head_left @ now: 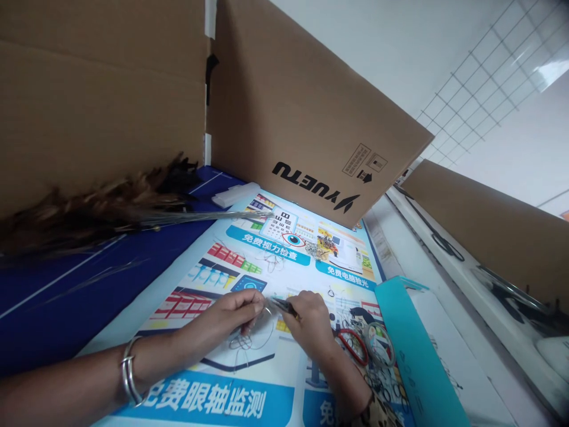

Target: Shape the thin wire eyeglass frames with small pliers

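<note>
My left hand [242,308], with silver bangles at its wrist, is closed in a pinch on thin wire [272,338]. The wire curves in loose loops below the fingers, over the printed sheet. My right hand [310,317] is wrapped round a pair of pliers [281,305], whose dark jaws point left at the pinched wire. The jaws meet the wire close to my left fingertips; whether they grip it is too small to tell. Most of the pliers' handles are hidden in my right palm.
Brown feathers [102,201] on long wire stems [213,217] lie at the left on blue cloth [89,284]. Right of my hands are a red loop-shaped handle [354,346], a pale coil [391,350] and small rings. A teal box [411,344] stands beside them. Cardboard [306,112] walls the back.
</note>
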Demonstrator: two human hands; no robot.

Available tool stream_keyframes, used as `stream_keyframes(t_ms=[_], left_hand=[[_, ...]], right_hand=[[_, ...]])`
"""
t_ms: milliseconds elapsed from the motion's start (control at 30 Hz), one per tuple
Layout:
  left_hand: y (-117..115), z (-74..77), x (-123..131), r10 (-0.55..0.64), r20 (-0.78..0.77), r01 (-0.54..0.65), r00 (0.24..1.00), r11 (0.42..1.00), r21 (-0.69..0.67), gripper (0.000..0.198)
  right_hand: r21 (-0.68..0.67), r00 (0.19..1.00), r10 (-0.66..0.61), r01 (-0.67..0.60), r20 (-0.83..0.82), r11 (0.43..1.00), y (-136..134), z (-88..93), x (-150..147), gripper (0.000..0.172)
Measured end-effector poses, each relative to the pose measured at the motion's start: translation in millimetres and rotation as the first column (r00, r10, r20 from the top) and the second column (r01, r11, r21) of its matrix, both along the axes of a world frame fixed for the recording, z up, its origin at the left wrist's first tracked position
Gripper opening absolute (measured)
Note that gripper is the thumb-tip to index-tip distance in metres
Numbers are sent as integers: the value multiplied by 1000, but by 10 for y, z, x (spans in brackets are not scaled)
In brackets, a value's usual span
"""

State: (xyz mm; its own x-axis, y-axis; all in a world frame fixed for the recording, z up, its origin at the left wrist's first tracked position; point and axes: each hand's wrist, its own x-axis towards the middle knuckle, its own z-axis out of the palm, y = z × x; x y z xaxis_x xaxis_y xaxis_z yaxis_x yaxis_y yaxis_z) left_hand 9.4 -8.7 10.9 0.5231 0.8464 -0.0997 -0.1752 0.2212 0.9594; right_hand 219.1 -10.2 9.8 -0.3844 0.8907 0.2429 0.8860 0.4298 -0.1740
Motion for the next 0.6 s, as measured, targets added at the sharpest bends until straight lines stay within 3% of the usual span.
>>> stream_keyframes(t_ms=[333,600], left_hand=[[18,-117,0,-27,-145,39,989,996,83,24],[2,-79,9,25,-208,1,978,992,124,25]], right_hand=[[153,975,81,-114,209,982,-37,76,9,6],[264,949,37,-124,312,957,-65,118,-23,8]])
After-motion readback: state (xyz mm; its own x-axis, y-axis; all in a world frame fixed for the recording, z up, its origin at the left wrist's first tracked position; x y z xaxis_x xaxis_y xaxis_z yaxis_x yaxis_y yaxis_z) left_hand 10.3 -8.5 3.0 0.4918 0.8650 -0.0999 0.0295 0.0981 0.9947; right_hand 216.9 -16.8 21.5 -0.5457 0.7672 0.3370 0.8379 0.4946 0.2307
